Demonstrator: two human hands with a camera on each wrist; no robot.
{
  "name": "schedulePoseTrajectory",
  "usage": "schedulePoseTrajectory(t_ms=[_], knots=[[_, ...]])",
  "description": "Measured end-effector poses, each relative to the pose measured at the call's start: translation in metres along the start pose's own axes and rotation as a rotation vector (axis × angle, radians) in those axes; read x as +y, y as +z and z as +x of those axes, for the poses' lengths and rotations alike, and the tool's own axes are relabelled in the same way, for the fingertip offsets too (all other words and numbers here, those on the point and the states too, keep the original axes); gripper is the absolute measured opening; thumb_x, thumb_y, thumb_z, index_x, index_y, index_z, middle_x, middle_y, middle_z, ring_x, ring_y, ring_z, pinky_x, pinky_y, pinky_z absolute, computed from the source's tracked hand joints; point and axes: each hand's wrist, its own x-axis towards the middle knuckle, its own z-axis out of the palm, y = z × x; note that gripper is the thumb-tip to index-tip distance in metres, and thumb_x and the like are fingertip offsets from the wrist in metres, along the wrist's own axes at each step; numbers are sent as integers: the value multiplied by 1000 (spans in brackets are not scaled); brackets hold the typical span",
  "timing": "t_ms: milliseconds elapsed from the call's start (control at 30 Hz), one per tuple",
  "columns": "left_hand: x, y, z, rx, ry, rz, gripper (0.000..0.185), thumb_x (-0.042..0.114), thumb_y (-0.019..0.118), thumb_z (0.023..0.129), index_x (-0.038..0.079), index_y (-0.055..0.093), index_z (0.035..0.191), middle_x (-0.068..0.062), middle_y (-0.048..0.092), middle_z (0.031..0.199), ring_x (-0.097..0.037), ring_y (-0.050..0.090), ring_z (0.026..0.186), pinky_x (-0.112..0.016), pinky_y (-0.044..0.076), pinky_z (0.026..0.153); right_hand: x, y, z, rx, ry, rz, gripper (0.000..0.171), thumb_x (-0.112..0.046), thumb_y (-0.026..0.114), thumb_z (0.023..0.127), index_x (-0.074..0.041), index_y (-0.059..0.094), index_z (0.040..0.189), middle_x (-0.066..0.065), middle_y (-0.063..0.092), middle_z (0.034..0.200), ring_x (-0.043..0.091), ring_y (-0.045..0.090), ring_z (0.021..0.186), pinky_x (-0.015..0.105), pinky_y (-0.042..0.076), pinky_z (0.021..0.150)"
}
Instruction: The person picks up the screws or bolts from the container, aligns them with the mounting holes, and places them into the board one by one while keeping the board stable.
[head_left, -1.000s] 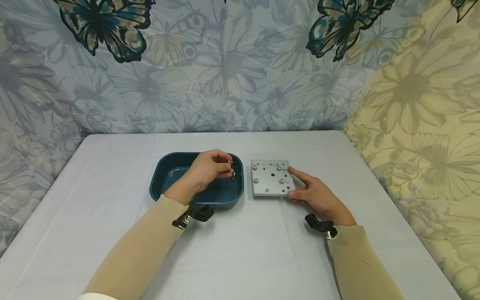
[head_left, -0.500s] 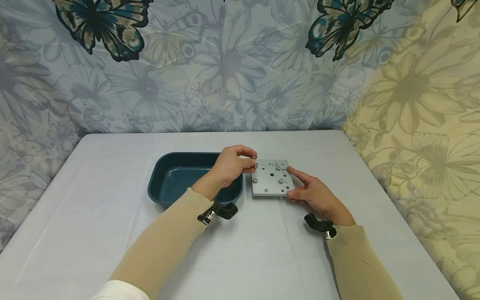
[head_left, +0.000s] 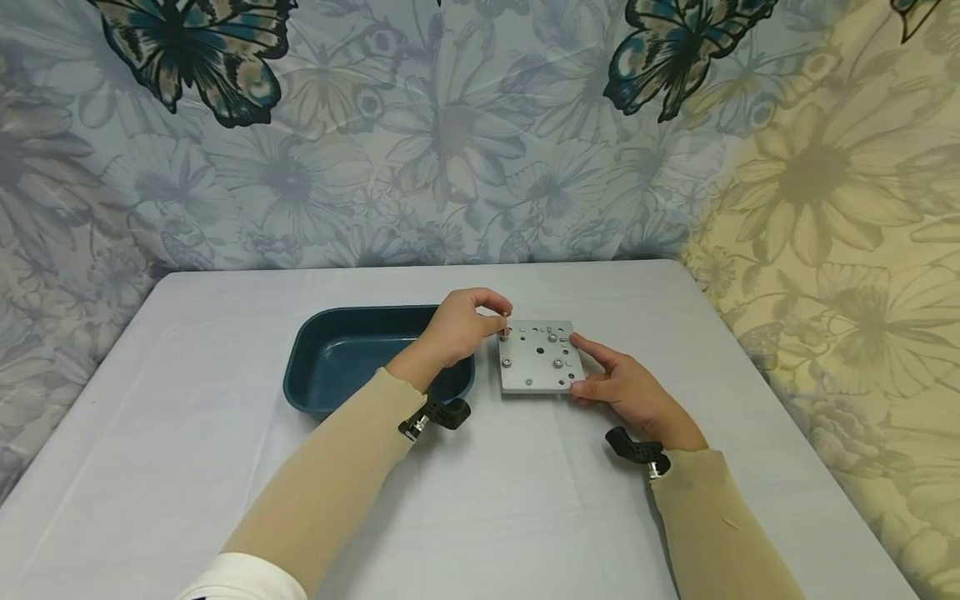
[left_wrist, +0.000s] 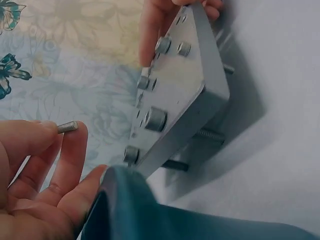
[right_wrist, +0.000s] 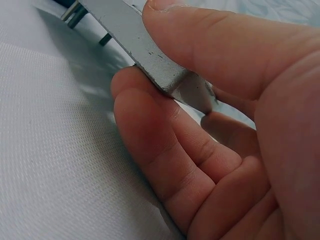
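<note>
My left hand (head_left: 459, 327) is above the far left corner of a silver metal plate (head_left: 538, 358). Thumb and fingertips pinch a small screw (left_wrist: 67, 127), whose threaded end sticks out in the left wrist view; its head is hidden. Several socket-head screws (left_wrist: 156, 119) sit in the plate's holes, and some threaded shanks (left_wrist: 211, 135) protrude underneath. My right hand (head_left: 630, 387) grips the plate's right edge. In the right wrist view the thumb (right_wrist: 215, 45) lies on one side and fingers (right_wrist: 155, 135) curl under, holding the plate raised off the cloth.
A dark teal plastic bin (head_left: 300, 375) stands left of the plate, under my left forearm; its rim (left_wrist: 125, 185) shows close up in the left wrist view. A white cloth (head_left: 525, 500) covers the table. Behind hangs a patterned butterfly curtain (head_left: 450, 142).
My left hand has moved right from over the bin to the plate's far left corner, carrying the screw. The right hand has kept its hold on the plate.
</note>
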Motion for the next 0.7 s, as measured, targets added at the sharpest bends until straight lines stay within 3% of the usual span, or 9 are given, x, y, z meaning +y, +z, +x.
schedulePoseTrajectory(t_ms=[200,333,533,700], knots=[[0,-8,8,50,-11,42,17,12,67,97,18,72,112,3,64,115,-17,63,97,-39,49,85,1,0,0,7,-7,-13,93,-26,86,80,-24,34,157,17,71,85,23,67,78,26,52,80],[1,-7,15,64,-14,74,15,11,68,96,16,73,110,2,65,111,-17,62,94,-39,49,84,1,0,0,9,-10,-19,93,-27,86,80,-24,34,157,17,71,84,23,67,77,27,52,79],[2,2,22,14,13,218,18,13,69,96,13,73,113,3,64,111,-17,60,97,-36,49,81,1,0,0,4,-5,2,92,-23,85,81,-23,33,157,18,71,86,22,67,78,27,53,79],[1,8,28,17,65,338,18,12,68,96,11,72,113,1,65,108,-18,57,102,-35,48,83,1,0,1,10,1,-2,93,-25,86,80,-24,34,157,18,71,85,22,66,78,27,53,78]])
